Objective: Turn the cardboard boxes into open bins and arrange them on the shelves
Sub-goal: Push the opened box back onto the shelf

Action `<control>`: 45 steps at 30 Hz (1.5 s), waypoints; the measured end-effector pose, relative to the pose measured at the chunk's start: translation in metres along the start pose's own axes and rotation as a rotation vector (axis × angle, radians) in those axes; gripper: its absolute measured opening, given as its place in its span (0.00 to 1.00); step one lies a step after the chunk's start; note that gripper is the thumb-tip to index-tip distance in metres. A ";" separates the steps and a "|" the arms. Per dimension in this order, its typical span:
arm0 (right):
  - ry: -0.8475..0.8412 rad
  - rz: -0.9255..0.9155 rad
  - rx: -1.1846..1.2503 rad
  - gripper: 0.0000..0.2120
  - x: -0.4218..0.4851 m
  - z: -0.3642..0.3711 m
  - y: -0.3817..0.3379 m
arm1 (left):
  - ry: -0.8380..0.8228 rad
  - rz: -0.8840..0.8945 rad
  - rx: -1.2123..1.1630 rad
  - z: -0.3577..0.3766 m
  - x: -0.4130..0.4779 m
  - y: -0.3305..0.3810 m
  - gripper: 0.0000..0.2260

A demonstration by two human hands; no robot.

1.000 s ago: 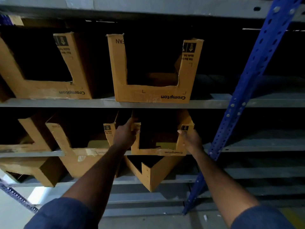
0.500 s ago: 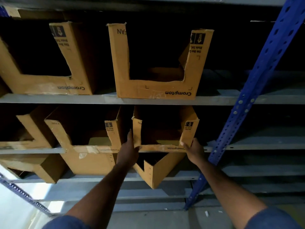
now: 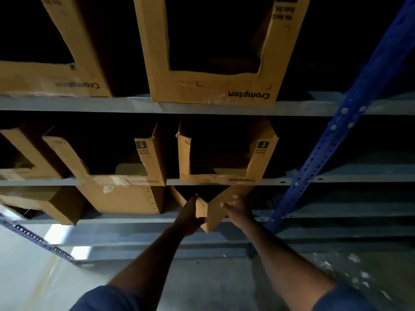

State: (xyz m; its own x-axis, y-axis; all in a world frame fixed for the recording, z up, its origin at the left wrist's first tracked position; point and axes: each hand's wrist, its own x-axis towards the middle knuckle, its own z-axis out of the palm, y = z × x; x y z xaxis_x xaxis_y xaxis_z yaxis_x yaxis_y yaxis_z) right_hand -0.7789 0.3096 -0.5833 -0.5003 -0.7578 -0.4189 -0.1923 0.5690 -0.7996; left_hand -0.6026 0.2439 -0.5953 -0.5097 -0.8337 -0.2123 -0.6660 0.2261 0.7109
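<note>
My hands have dropped from the centre bin (image 3: 260,162), now seated on the middle shelf (image 3: 278,182), to the skewed box (image 3: 215,213) just below it, left hand (image 3: 189,217) gripping its near corner, right hand (image 3: 239,209) against its side with its hold unclear, so I judge straightening comes next.

Two bins are sitting side by side on the top shelf (image 3: 314,107): left bin (image 3: 56,79) and right bin (image 3: 213,88). Three more are sitting along the middle shelf (image 3: 336,179) below: far-left bin (image 3: 27,153), center bin (image 3: 125,179) and, just right of it, the end bin (image 3: 224,178). On the lower shelf (image 3: 134,221), a side box (image 3: 56,205) and a closed box (image 3: 121,198) are sitting left of the angled box (image 3: 215,212), whose corner is sticking out over the shelf edge. The left hand (image 3: 190,217) is gripping its left face and the right hand (image 3: 238,209) its right face. The upright post (image 3: 336,131) is standing to the right.
</note>
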 end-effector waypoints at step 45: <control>0.184 0.273 -0.214 0.18 -0.164 -0.048 0.103 | -0.076 -0.300 -0.235 -0.006 -0.162 -0.069 0.20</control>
State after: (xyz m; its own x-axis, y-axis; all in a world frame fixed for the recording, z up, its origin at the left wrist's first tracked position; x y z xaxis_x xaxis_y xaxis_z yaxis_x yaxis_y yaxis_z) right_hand -0.7577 0.5081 -0.5765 -0.6966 -0.5101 -0.5045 -0.1928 0.8104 -0.5532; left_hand -0.4712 0.3609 -0.6059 -0.3561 -0.8036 -0.4769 -0.6528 -0.1513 0.7423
